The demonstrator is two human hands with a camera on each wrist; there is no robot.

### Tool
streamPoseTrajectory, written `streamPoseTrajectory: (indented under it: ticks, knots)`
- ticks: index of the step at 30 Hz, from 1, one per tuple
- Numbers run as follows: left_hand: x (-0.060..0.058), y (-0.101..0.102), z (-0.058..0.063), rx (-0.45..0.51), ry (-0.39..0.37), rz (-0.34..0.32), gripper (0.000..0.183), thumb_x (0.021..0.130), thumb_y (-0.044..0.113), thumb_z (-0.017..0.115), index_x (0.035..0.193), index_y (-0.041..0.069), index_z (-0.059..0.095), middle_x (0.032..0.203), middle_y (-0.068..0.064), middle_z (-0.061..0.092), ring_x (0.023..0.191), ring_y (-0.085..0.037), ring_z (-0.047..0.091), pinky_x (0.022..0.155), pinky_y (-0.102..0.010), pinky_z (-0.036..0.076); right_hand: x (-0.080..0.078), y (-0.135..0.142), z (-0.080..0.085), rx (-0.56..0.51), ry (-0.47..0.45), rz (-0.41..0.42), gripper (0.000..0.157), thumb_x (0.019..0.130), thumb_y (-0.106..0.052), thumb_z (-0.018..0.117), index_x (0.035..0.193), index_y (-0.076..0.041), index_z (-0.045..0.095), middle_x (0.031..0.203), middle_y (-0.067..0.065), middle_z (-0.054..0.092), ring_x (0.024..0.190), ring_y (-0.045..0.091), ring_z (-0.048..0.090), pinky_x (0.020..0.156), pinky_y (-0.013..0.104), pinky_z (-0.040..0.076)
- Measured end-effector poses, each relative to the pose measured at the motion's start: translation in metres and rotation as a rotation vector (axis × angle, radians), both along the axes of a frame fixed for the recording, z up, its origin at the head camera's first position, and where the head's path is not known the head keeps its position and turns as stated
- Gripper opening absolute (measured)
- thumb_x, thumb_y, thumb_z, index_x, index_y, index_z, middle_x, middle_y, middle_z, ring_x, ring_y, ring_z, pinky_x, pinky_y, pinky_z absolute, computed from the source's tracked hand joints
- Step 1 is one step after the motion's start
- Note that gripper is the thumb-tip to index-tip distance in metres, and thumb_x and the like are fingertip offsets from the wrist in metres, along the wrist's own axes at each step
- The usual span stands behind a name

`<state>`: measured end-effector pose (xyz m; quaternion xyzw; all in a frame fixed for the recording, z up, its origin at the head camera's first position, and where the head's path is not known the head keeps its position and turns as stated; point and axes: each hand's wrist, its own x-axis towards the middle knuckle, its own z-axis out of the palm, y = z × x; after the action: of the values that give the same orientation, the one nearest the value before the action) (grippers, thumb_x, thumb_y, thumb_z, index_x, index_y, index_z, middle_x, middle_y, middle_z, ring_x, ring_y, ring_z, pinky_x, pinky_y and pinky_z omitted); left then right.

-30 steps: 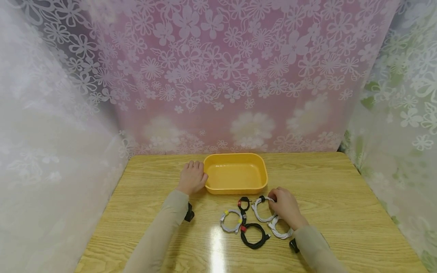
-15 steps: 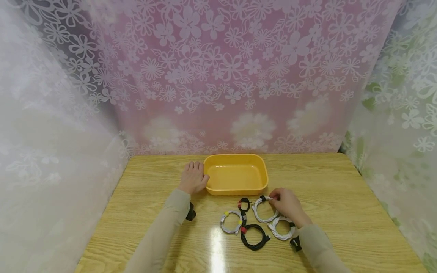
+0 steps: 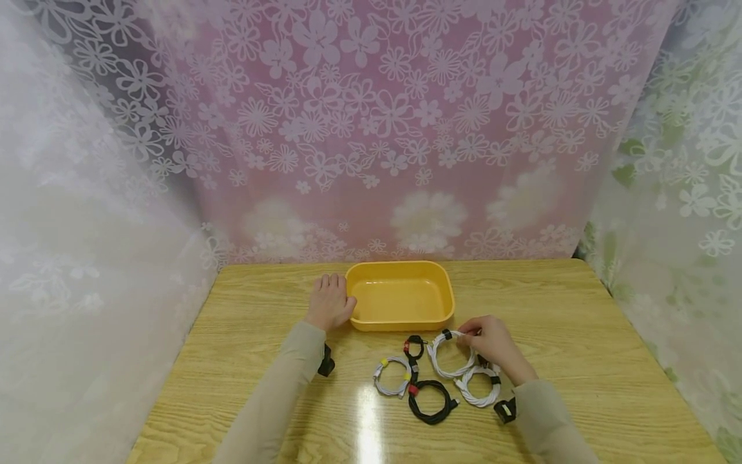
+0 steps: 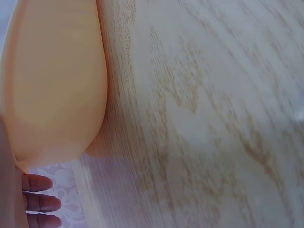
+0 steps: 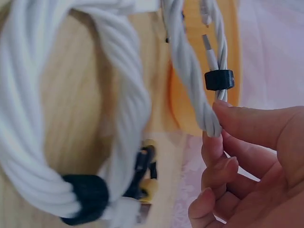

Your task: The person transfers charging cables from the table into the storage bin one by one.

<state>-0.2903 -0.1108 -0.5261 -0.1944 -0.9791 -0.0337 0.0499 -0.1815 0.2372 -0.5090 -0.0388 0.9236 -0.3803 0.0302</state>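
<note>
Fingers [image 5: 219, 175] of right hand [image 3: 495, 343]: pinched on one twisted white coil [image 3: 435, 361], black-strapped, near the right front corner of a smooth, round-cornered yellow tray [image 3: 400, 327]. Left hand [image 3: 328, 305]: clasped at tray's left rim. Alongside, on glossy wood-grain table [image 3: 580, 361]: second white ring [image 3: 480, 404]; pale coil [image 3: 384, 389], yellow-banded; black coil [image 3: 430, 420], red-banded.

bin [image 3: 400, 301]: plain yellow-orange | upper right coil [image 3: 447, 374]: white, black strap [image 3: 447, 334] | lower right coil [image 3: 480, 404]: white, black band [image 3: 495, 380] | left coil [image 3: 391, 392]: pale grey, yellow ties [image 3: 384, 362] | big front coil [image 3: 430, 420]: black, red strap [image 3: 413, 389] | small coil [image 3: 415, 338]: black, red tie [image 3: 406, 347] | table [image 3: 580, 348]: tan woodgrain | back curtain [image 3: 394, 142]: pink-mauve, white floral print | sleeves [image 3: 272, 393]: plain beige
</note>
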Motion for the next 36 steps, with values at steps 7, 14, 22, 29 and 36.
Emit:
streamPoseTrajectory:
  ticks: [7,14,22,29,36]
  knots:
    - [0.0,0.001,0.0,0.001,-0.003,0.005,0.03,0.1,0.026,0.043,0.111,0.0,0.05,0.105,-0.016,0.047,0.094,-0.032,0.041,0.091,-0.044,0.034,-0.001,0.002,0.012,-0.017,-0.004,-0.001,0.01,0.087,-0.009,0.072,0.09,-0.001,0.076,0.072,0.001,0.065,0.062,0.016,0.051,0.053,0.029,0.043]
    - [0.0,0.0,-0.003,0.009,0.022,0.004,0.03,0.099,0.026,0.044,0.112,-0.001,0.05,0.105,-0.017,0.048,0.094,-0.033,0.042,0.091,-0.045,0.035,-0.004,-0.006,0.03,-0.073,-0.01,-0.029,0.015,0.089,-0.013,0.072,0.095,0.0,0.075,0.078,0.005,0.066,0.064,0.018,0.052,0.053,0.031,0.044]
    - [-0.001,0.001,-0.003,0.011,0.042,0.001,0.03,0.099,0.028,0.043,0.11,0.0,0.051,0.103,-0.016,0.05,0.092,-0.032,0.043,0.089,-0.044,0.036,-0.017,-0.022,0.041,-0.096,-0.029,-0.082,0.017,0.09,-0.016,0.071,0.098,-0.001,0.075,0.089,0.008,0.069,0.07,0.02,0.055,0.06,0.034,0.045]
    - [-0.001,0.002,-0.002,-0.004,0.01,0.012,0.033,0.1,0.028,0.042,0.113,-0.001,0.051,0.106,-0.016,0.05,0.095,-0.033,0.043,0.093,-0.045,0.035,-0.03,-0.037,0.045,-0.121,0.002,-0.097,0.016,0.089,-0.015,0.072,0.094,0.0,0.075,0.088,0.009,0.069,0.075,0.022,0.058,0.063,0.034,0.046]
    - [-0.002,0.001,-0.004,-0.011,0.008,0.02,0.033,0.101,0.028,0.043,0.115,-0.001,0.05,0.107,-0.017,0.049,0.095,-0.033,0.042,0.092,-0.045,0.034,-0.044,-0.052,0.042,-0.124,0.018,-0.124,0.018,0.089,-0.016,0.071,0.097,0.0,0.075,0.093,0.013,0.07,0.08,0.024,0.062,0.065,0.035,0.049]
